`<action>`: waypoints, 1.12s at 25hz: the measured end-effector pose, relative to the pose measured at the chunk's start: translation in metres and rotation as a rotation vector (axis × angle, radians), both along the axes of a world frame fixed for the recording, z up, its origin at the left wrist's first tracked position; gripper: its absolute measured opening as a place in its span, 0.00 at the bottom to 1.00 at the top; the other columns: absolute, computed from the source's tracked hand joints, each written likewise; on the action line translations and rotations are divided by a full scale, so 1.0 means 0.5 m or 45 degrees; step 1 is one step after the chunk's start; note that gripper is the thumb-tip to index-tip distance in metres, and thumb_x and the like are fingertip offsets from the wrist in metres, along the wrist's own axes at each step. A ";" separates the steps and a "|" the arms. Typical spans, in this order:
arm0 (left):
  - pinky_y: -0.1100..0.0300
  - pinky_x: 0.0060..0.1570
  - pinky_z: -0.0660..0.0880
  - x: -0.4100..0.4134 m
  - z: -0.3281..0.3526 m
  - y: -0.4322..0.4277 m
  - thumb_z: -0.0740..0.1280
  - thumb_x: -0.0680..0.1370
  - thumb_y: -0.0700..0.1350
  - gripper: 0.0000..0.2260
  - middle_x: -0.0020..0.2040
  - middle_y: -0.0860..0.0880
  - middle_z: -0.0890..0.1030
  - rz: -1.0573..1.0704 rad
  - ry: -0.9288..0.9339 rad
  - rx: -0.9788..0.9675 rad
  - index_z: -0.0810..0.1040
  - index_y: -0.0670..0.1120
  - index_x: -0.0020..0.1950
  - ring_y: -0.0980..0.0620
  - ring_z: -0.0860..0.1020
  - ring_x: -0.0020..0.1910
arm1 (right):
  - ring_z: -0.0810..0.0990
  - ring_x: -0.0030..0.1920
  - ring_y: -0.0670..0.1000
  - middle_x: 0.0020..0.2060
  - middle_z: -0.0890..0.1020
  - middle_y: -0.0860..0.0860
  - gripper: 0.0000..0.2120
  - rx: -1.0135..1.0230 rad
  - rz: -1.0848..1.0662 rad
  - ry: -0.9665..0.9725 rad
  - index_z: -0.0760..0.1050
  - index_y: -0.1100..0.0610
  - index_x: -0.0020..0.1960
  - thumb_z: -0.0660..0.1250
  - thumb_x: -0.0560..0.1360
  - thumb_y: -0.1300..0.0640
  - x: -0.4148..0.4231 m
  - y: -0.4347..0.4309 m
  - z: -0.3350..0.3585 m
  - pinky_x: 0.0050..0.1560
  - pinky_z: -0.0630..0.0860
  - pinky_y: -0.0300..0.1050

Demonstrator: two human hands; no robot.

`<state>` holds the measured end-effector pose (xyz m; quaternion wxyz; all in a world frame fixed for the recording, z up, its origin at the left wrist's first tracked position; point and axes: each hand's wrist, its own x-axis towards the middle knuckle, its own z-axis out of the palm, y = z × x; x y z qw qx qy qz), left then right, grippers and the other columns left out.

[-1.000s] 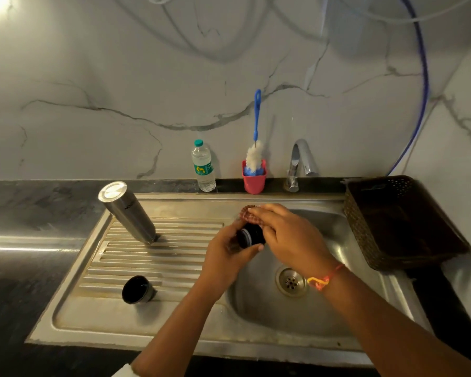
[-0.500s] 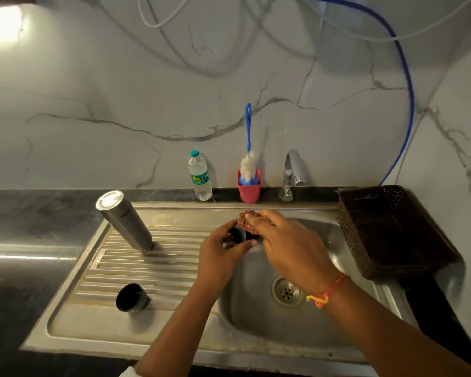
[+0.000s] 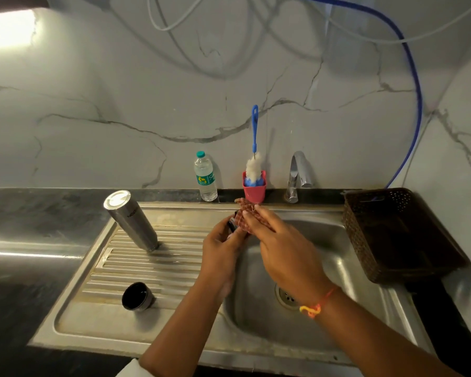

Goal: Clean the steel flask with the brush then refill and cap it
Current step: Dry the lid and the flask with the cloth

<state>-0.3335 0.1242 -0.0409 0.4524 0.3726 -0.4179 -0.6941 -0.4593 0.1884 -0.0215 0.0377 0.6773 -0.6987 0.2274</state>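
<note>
Now cloth [image 3: 244, 217] hides most of stopper [image 3: 232, 224]; left hand [image 3: 220, 254] grips it, right hand [image 3: 286, 251] pinches cloth; steel flask [image 3: 132, 221] upended, likely draining.

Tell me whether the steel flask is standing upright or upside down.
Upside down: the steel flask rests neck-down on the drainboard, its closed flat base facing up.

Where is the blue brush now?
Head view: the blue brush stands in the pink cup behind the sink, between the plastic bottle and the tap.
</note>
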 end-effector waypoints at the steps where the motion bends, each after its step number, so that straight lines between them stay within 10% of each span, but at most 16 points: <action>1: 0.56 0.55 0.82 -0.005 0.010 0.002 0.70 0.78 0.41 0.12 0.54 0.43 0.86 0.013 0.159 0.136 0.83 0.42 0.60 0.48 0.85 0.54 | 0.77 0.64 0.49 0.77 0.63 0.43 0.29 -0.056 0.012 -0.108 0.59 0.41 0.78 0.59 0.80 0.58 0.008 0.004 -0.016 0.55 0.79 0.44; 5: 0.51 0.58 0.81 -0.003 0.017 0.002 0.69 0.78 0.45 0.16 0.57 0.38 0.84 -0.035 0.395 0.359 0.81 0.38 0.62 0.45 0.84 0.54 | 0.71 0.70 0.40 0.72 0.70 0.39 0.25 -0.194 0.088 -1.138 0.66 0.43 0.76 0.59 0.82 0.62 0.033 0.003 -0.038 0.68 0.71 0.39; 9: 0.50 0.59 0.79 0.023 0.000 0.004 0.67 0.79 0.45 0.17 0.59 0.36 0.83 -0.217 0.339 0.339 0.81 0.39 0.65 0.43 0.82 0.55 | 0.81 0.59 0.45 0.60 0.83 0.45 0.20 0.065 0.004 -2.046 0.75 0.44 0.68 0.57 0.83 0.61 0.013 -0.001 0.007 0.53 0.79 0.40; 14: 0.60 0.51 0.82 0.057 -0.014 -0.011 0.69 0.77 0.40 0.14 0.55 0.37 0.83 -0.373 0.181 0.374 0.83 0.37 0.60 0.50 0.82 0.47 | 0.79 0.59 0.46 0.59 0.82 0.45 0.19 0.447 0.016 -1.459 0.78 0.44 0.64 0.58 0.81 0.63 -0.057 -0.014 0.050 0.57 0.76 0.42; 18: 0.61 0.50 0.82 0.029 0.009 -0.009 0.70 0.75 0.41 0.15 0.53 0.38 0.84 -0.244 0.174 0.347 0.82 0.36 0.60 0.51 0.82 0.45 | 0.72 0.67 0.41 0.70 0.72 0.40 0.24 0.131 0.153 -0.733 0.69 0.44 0.74 0.60 0.81 0.61 -0.052 -0.013 0.036 0.67 0.69 0.37; 28: 0.60 0.53 0.81 0.031 0.028 -0.007 0.69 0.76 0.41 0.12 0.55 0.38 0.84 -0.245 0.213 0.303 0.85 0.38 0.57 0.50 0.83 0.47 | 0.71 0.66 0.40 0.70 0.72 0.41 0.24 0.028 0.099 -0.654 0.67 0.43 0.75 0.60 0.81 0.59 -0.042 -0.002 0.032 0.66 0.70 0.34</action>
